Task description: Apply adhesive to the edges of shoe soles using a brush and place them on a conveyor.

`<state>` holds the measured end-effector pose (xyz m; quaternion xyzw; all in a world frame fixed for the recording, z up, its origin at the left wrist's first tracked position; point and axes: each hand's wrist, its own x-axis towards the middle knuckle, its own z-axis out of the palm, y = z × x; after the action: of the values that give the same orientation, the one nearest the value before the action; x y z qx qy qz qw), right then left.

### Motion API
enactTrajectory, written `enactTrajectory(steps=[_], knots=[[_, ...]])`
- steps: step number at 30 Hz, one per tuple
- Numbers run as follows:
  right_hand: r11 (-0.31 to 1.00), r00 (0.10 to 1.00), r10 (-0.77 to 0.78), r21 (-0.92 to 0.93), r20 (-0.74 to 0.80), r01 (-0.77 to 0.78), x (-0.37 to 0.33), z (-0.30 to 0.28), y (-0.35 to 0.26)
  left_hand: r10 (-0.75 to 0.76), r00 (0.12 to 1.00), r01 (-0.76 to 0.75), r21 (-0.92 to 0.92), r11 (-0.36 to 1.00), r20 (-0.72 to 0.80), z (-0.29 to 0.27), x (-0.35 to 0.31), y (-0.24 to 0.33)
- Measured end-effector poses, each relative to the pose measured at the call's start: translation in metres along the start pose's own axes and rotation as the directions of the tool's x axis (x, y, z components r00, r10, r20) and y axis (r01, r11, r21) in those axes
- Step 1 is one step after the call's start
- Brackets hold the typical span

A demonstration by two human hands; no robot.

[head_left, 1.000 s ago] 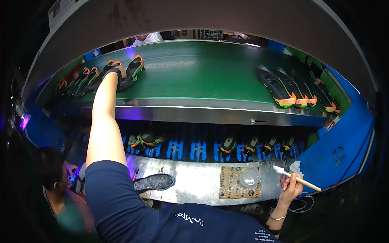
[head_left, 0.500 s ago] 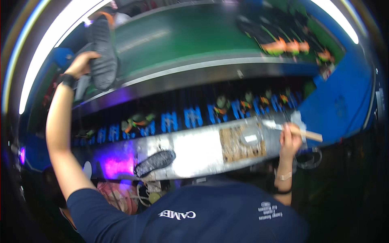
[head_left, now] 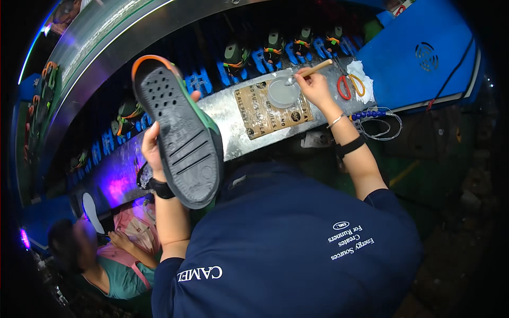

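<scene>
My left hand [head_left: 152, 153] grips a dark grey shoe sole [head_left: 183, 138] by its edges. Small holes dot one end of the sole and slots cross the other; orange and green trim runs along its rim. In my right hand [head_left: 315, 89] is a brush [head_left: 319, 66] with a pale wooden handle. Its head is at the edge of a round tub [head_left: 282, 95] of whitish liquid. Under the tub lies a printed piece of cardboard [head_left: 254, 119] on the metal bench [head_left: 222, 114].
Scissors [head_left: 343, 88] with red and yellow handles lie beside crumpled white paper [head_left: 359, 71]. Several shoes [head_left: 273, 47] stand in blue holders behind the bench. A blue machine housing [head_left: 413, 69] is at right, a coiled hose [head_left: 368, 114] below. Another person [head_left: 119, 270] sits at lower left.
My left hand has brought the shoe sole from the far-left conveyor toward me. My right hand has moved the brush to the tub. The view has shifted, and the other sole on the bench is mostly hidden.
</scene>
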<state>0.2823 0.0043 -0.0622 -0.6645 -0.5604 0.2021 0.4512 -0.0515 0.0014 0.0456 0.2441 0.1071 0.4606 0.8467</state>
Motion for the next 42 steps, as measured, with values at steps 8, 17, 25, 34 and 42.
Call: enactTrajectory(steps=[8, 17, 25, 34, 42], knots=[[0.995, 0.996, -0.017, -0.101, 0.089, 0.026, -0.002, 0.017, 0.046, 0.014, 0.982, -0.019, -0.025, 1.0, -0.189, 0.009, -0.007, -0.012], [0.993, 0.985, 0.07, -0.108, 0.16, -0.053, -0.007, -0.002, 0.013, -0.048, 0.991, 0.031, -0.132, 0.991, -0.121, 0.005, -0.015, 0.001], [0.978, 0.958, 0.179, -0.141, 0.223, -0.15, -0.011, -0.004, 0.026, -0.181, 0.972, 0.168, -0.091, 0.982, -0.151, 0.008, -0.012, 0.008], [0.763, 0.991, -0.134, 0.635, -0.027, 0.121, 0.01, -0.021, -0.112, -0.259, 0.925, 0.294, 0.093, 0.951, -0.278, 0.033, 0.016, -0.003], [0.793, 0.961, -0.275, 0.573, 0.034, 0.207, 0.008, 0.003, -0.138, -0.274, 0.912, 0.325, 0.13, 0.937, -0.305, 0.041, 0.023, -0.004]])
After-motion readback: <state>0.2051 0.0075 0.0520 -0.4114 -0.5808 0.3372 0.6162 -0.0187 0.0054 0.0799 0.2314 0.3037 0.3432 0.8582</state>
